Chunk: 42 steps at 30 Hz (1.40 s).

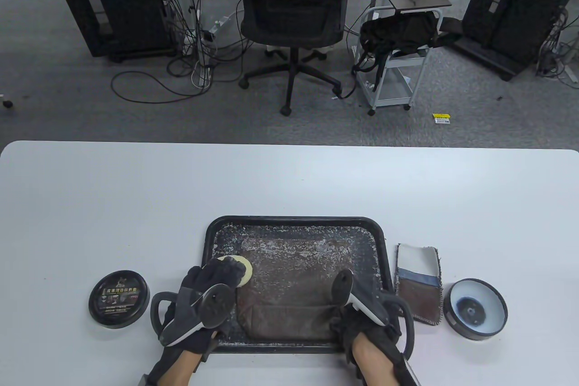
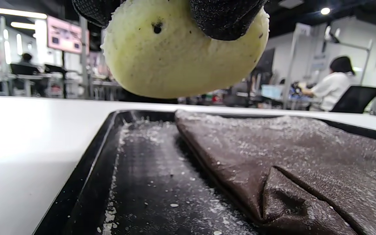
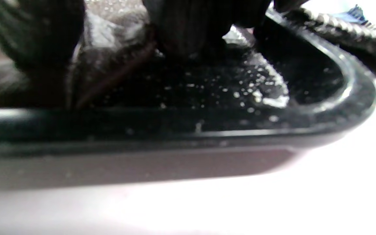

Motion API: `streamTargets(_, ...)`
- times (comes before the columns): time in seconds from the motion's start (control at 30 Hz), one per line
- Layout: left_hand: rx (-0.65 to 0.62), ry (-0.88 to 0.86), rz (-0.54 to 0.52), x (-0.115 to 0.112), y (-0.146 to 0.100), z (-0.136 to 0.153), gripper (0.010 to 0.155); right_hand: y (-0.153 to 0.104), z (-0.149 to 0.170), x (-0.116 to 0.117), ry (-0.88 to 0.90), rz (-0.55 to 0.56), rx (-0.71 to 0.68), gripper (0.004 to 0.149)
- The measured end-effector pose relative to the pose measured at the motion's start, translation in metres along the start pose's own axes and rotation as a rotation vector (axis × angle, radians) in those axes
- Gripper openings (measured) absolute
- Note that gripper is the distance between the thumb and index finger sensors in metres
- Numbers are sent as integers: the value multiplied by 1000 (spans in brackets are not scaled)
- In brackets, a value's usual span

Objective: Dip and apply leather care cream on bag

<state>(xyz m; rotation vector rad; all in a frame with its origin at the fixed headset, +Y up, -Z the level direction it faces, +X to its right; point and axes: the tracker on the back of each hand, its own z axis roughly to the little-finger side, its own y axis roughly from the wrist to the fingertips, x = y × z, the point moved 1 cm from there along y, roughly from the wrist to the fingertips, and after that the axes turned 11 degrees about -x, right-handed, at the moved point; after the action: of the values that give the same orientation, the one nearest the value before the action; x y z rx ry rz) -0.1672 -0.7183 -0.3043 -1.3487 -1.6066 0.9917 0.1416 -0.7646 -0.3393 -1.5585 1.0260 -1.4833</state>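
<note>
A brown leather bag point(image 1: 294, 286) lies flat in a black tray point(image 1: 294, 219), both dusted with white specks. My left hand point(image 1: 224, 270) grips a round pale yellow sponge point(image 1: 243, 269) at the bag's far left corner. In the left wrist view the sponge point(image 2: 175, 62) hangs just above the tray point(image 2: 86, 182), clear of the bag point(image 2: 289, 156), with gloved fingertips point(image 2: 227, 16) curled over it. My right hand point(image 1: 350, 320) rests on the bag's near right corner. In the blurred right wrist view its fingers point(image 3: 188, 29) press down on the bag point(image 3: 109, 42) inside the tray rim point(image 3: 354, 98).
An open cream tin point(image 1: 475, 309) stands right of the tray, and its black labelled lid point(image 1: 118, 297) lies to the left. A folded cloth mitt point(image 1: 418, 284) sits between tray and tin. An office chair and carts stand beyond the table's far edge.
</note>
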Motion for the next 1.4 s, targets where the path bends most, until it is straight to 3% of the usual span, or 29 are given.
streamTargets(0.13,15,-10,-5,-1,-4,4,50,-3,-1,-3,38,104,-47,53)
streamTargets(0.33,19,-30,-20,2,-9,9,50,-11,-5,-12,42,192,-82,45)
streamTargets(0.73,4,-16,-35,1,-10,4,50,-37,17,-48,321,494,-171,39)
streamTargets(1.1,10,2,-40,-1,-11,0,50,-62,30,-77,323,654,-187,38)
streamTargets(1.4,12,-15,-57,0,-12,2,50,-97,48,-114,270,792,-161,37)
